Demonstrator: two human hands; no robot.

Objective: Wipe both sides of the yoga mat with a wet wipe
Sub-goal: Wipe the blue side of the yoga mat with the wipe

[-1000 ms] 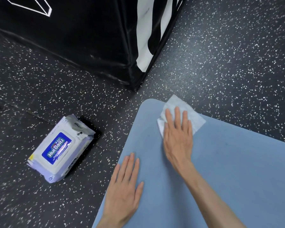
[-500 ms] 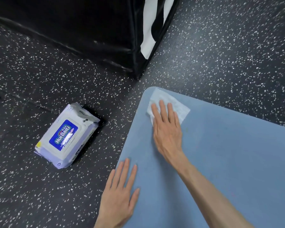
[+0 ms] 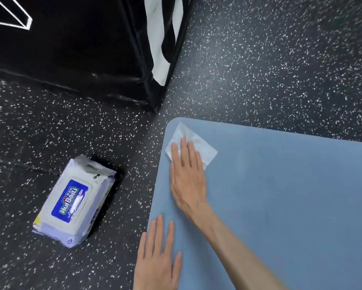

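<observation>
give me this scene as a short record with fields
mat: blue, flat on speckled floor
wipe: white, near the mat's corner
right hand: flat, pressing the wipe
left hand: flat on the mat's edge
pack: wipes pack on floor, left of mat, lid shut
box: black, beyond the mat's corner
</observation>
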